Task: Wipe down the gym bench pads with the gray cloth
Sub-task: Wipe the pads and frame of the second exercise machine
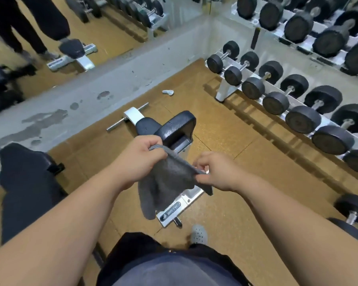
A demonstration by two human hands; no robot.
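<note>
Both hands are up in front of the body w/ the gray cloth (167, 182) stretched btwn them. The left hand (141, 159) grips the upper corner, fingers curled tight round the bunched edge. The right hand (217, 172) pinches the lower edge btwn thumb and fingertips. The rest of the cloth hangs loose below the hands, in the air, not touching anything.

Directly under the cloth is the bench: a dark textured seat pad (178, 124), tilted, w/ a smaller dark pad (147, 125) just beside it on the far side. The white metal frame (174, 211) runs along the tan floor (225, 124) toward the person's feet; one gray perforated shoe (198, 234) shows near its end.

A second dark bench (29, 182) stands to the left, well apart from the first. On the right is a white rack (225, 89) loaded w/ black dumbbells (300, 118) in rows. A mirror (112, 38) covers the far wall above a gray, blotchy strip of floor. A small pale object (167, 92) lies on the floor near the wall; too small to tell what it is.
</note>
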